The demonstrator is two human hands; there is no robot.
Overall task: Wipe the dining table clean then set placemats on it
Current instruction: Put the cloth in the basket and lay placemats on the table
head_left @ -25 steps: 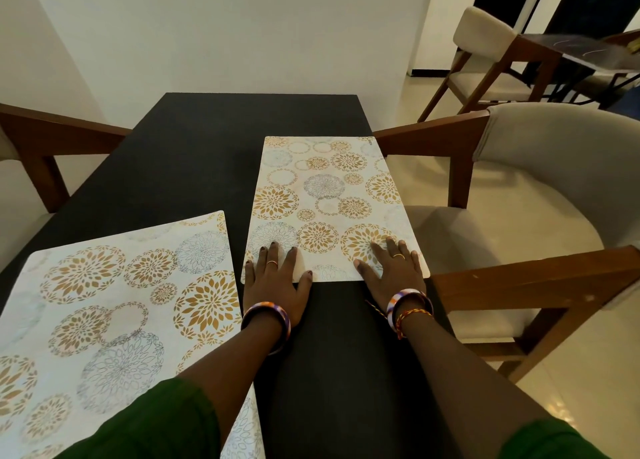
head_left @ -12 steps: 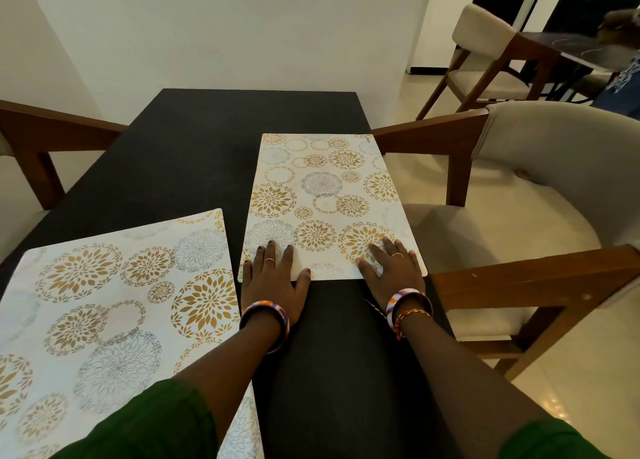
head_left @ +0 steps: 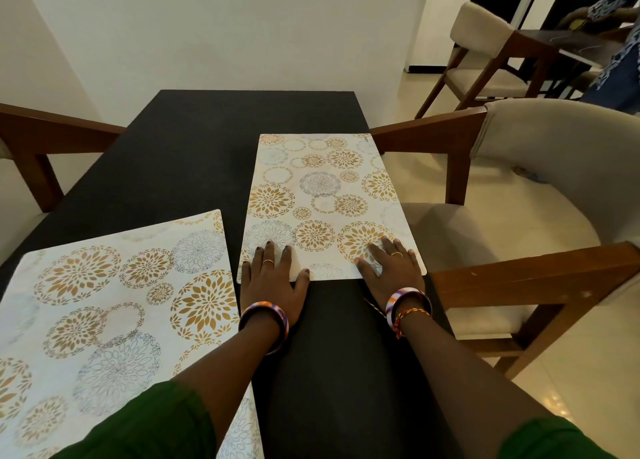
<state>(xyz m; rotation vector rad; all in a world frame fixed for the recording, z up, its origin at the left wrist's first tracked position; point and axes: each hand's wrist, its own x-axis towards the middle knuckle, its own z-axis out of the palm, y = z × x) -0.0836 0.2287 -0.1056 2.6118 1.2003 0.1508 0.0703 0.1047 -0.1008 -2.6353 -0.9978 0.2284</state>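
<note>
We have both palms flat on the near end of the placemat [head_left: 325,202], fingers straight and spread: our left hand [head_left: 273,278] presses its near left corner, our right hand [head_left: 389,268] its near right corner, and neither one grips anything. This mat lies lengthwise on the right half of the dining table [head_left: 194,153], its right edge running along the table's right edge. It looks thin, light and fairly stiff, with a smooth face that we judge will slide easily on the dark top, so flat pressure at the corners seems the way to nudge it square; to lift it, we would pinch the near edge. A second placemat [head_left: 114,302] lies at an angle on the near left. The tabletop is matte black and looks dry. Wooden armchairs [head_left: 519,188] stand at both sides, pale walls behind, glossy tiles right.
</note>
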